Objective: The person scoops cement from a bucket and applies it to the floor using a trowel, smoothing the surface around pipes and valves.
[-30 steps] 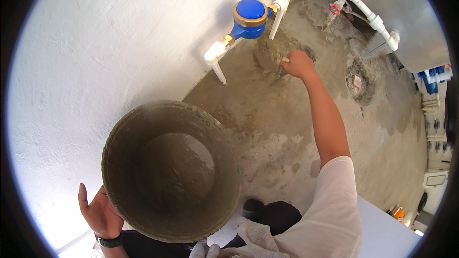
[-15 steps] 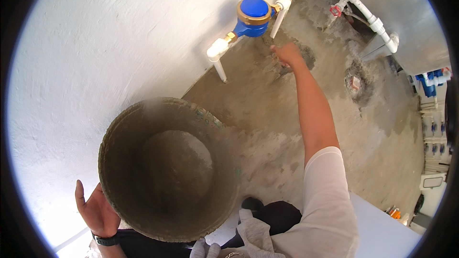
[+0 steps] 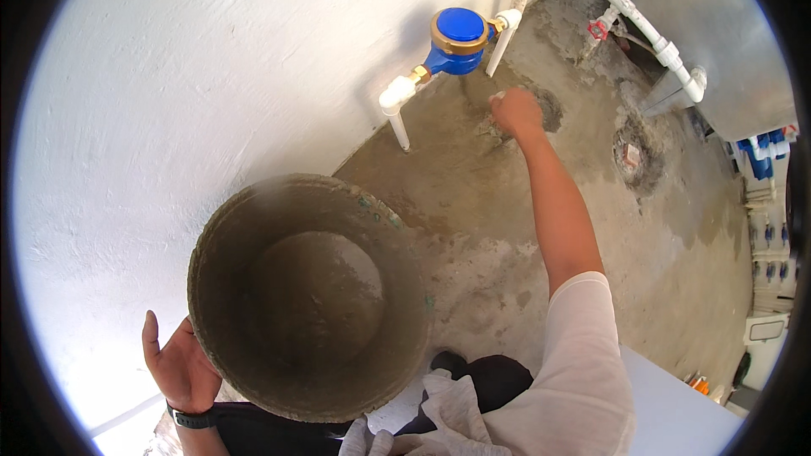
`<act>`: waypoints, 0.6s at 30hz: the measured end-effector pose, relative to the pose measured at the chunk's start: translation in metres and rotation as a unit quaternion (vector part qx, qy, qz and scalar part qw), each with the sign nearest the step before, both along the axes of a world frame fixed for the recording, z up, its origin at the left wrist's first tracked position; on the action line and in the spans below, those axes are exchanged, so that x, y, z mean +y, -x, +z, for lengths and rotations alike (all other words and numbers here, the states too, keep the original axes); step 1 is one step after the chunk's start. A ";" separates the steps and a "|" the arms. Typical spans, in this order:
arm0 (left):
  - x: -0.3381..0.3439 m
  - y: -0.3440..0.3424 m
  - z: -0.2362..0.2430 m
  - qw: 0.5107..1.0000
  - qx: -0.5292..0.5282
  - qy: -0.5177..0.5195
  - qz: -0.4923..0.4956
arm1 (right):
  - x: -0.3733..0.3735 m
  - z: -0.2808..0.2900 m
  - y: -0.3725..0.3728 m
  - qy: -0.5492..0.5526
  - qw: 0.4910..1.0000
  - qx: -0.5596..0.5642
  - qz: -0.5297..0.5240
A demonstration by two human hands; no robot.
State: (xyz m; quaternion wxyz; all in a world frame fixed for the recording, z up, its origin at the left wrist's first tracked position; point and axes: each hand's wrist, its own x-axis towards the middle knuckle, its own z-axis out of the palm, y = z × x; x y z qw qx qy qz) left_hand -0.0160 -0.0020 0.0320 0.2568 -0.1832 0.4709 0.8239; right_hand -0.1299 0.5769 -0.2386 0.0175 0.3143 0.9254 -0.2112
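A large round bucket [image 3: 245,304], grey and crusted with mortar, fills the lower left, with a wet-looking grey patch at its bottom. Against its left side, palm up and thumb spread, my left hand [image 3: 184,367] supports it; the fingers are hidden behind the wall of the bucket. My right arm stretches far forward. At its end my right hand [image 3: 517,112] is closed, low over the wet grey floor [image 3: 439,169]; what it holds, if anything, cannot be made out. Just beyond that hand, a blue water meter [image 3: 461,40] with a brass ring sits between white pipes.
A white plastered wall [image 3: 186,76] rises at the left. White pipes [image 3: 642,25] with a red-handled valve [image 3: 598,29] run beside a metal tank [image 3: 718,34] at the far right. A rough hole [image 3: 632,154] breaks the floor. A pale board [image 3: 667,405] lies at lower right.
My right hand has drawn back slightly toward me, and its fingers are curled more tightly. The whole view has shifted a little; the left hand stays against the bucket.
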 end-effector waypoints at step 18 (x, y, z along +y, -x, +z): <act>-0.004 -0.005 -0.002 0.999 -0.003 0.028 0.026 | 0.016 -0.007 -0.005 0.007 0.999 0.003 -0.053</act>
